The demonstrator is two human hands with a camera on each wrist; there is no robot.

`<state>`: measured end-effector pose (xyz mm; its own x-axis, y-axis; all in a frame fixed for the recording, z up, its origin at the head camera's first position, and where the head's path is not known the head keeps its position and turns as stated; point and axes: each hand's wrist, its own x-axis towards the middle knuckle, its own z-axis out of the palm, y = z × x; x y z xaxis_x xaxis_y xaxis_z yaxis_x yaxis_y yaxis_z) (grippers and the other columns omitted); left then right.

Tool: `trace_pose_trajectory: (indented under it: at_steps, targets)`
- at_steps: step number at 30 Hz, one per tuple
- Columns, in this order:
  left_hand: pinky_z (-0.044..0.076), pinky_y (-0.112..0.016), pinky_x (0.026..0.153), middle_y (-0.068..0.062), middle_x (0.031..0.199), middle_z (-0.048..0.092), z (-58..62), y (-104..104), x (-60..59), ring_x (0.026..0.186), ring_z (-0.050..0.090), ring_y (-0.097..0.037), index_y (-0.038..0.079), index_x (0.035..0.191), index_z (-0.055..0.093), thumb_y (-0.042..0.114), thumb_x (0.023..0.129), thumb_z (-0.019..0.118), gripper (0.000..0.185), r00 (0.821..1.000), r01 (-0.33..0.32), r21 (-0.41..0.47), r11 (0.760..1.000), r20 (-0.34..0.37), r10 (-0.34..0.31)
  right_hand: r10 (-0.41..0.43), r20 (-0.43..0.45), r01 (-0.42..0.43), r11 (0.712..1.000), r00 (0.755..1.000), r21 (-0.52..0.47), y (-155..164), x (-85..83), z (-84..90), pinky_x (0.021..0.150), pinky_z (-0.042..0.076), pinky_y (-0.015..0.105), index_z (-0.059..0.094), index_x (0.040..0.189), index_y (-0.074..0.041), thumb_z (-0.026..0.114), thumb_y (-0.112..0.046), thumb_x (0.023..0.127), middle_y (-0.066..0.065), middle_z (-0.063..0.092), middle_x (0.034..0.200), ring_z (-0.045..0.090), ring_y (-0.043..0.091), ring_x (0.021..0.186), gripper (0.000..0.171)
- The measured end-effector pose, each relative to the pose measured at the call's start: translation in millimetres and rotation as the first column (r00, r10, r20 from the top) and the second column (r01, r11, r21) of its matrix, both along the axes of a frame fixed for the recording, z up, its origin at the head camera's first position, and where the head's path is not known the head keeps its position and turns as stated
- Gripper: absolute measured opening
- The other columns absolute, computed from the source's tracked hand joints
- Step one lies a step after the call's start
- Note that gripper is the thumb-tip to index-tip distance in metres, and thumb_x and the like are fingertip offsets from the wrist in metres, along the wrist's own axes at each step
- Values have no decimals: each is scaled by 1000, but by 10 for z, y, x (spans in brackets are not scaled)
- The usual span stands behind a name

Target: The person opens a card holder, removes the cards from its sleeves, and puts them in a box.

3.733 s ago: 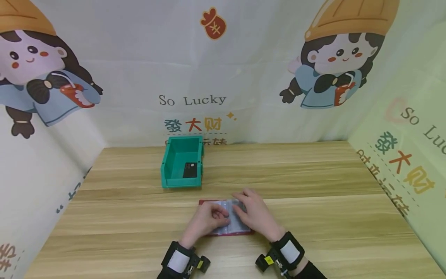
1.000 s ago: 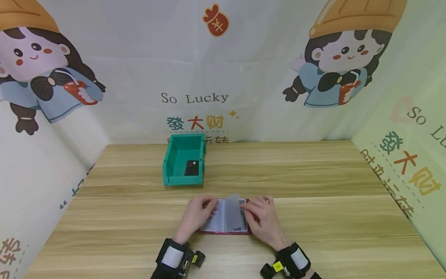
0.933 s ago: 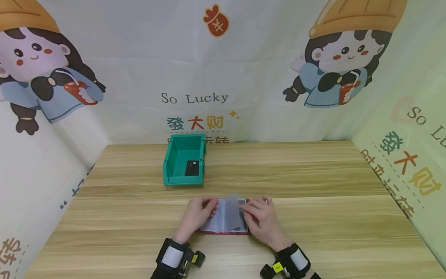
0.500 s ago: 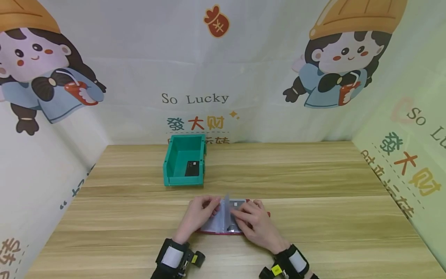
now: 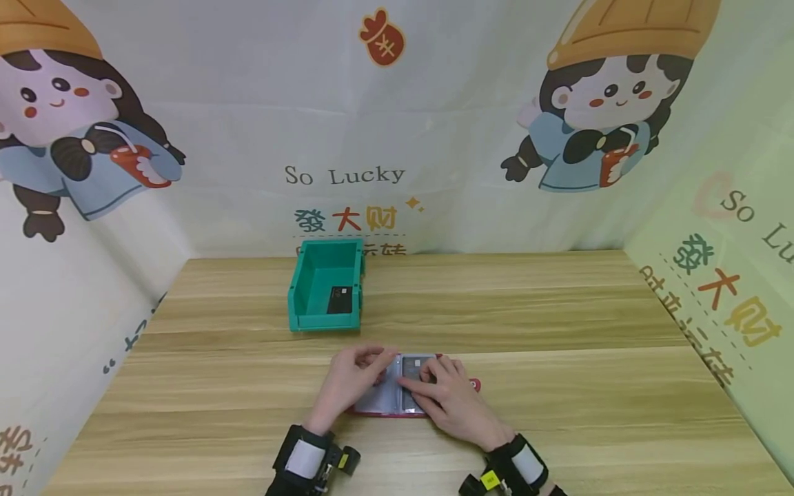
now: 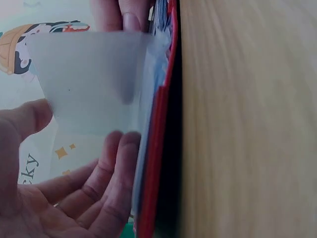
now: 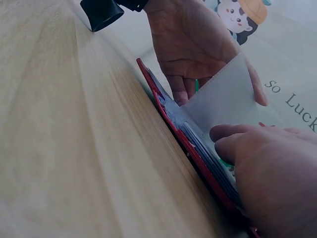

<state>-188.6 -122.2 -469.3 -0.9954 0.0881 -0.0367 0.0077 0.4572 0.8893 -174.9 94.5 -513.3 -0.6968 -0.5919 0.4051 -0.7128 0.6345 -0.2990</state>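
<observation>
One cloudy page point(image 6: 81, 74) stands up from red booklet point(image 6: 156, 148): we see left hand point(image 5: 347, 379), thumb and fingers apart, touching edge; right hand point(image 5: 448, 401), finger and thumb apart, likely props it.

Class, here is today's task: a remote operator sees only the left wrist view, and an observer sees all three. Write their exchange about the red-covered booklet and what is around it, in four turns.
Operator: A scrap of green shows below the left hand. What is it?
Observer: A green bin, and the head view shows a black card lying in it.
Operator: And what lies by the right hand in the red-covered booklet?
Observer: In the head view, a dark card-like piece shows on that side, partly hidden by the fingers.
</observation>
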Motion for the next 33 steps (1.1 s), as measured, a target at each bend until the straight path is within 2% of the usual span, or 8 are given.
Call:
trace_pose_trajectory:
  at_steps: [2,5,10,16,21,23,28,33]
  targets:
    - [52,-26,63,-7,84,74,8,-17,2,69,67,-12,3,112,74,28,96,66,30,1000,-3,-17,1000,-18,2,-4,7,4,1000,1000,17,-5,3,9,89,34,38,69,128,-33,64,-22,97,-6,46,98,41,12,95,33]
    - [47,-24,60,-4,76,67,15,-47,3,66,58,-11,4,97,76,17,95,64,18,998,-4,-74,997,-57,0,-21,18,21,1000,1000,-3,-10,11,18,89,35,38,70,127,-30,65,-20,97,-5,46,98,41,13,95,32]
    - [39,-23,58,0,67,54,23,-89,0,65,47,-12,4,78,72,10,93,65,17,997,5,-154,988,-81,-18,-128,-13,126,987,992,-100,20,-12,-13,87,40,36,72,124,-18,69,-16,94,-2,55,101,50,14,95,31]
    - [38,-24,58,-2,70,56,56,-116,42,67,47,-13,0,93,74,10,90,72,10,998,-28,-235,972,-57,15,-263,84,271,957,961,-102,106,-54,-7,90,37,42,68,128,-9,70,-28,91,5,62,109,54,24,104,41]
    - [35,-23,54,-4,70,53,62,-125,72,62,46,-13,-6,125,61,8,85,78,45,997,-72,-262,962,-58,59,-286,158,297,954,945,-51,137,-89,-6,87,33,38,62,136,-6,68,-34,93,6,60,109,49,21,101,51]
    - [35,-23,53,-4,69,54,61,-123,77,60,47,-13,-5,132,55,8,85,79,55,995,-86,-276,957,-64,70,-283,174,293,955,943,-34,142,-95,0,86,31,37,61,136,-6,67,-35,94,6,60,109,48,20,100,52]
    - [39,-25,57,-7,75,57,89,-100,87,65,50,-16,-2,132,51,8,83,80,58,993,-111,-328,938,-78,90,-280,209,289,957,937,-13,147,-97,26,85,29,36,62,136,-7,65,-36,95,7,60,110,47,20,98,50]
    - [40,-28,65,-10,86,57,116,-45,102,77,50,-19,0,116,62,3,82,79,38,989,-97,-388,917,-137,47,-279,219,289,957,935,-14,148,-91,35,85,29,36,62,135,-8,66,-36,94,7,60,108,46,20,96,50]
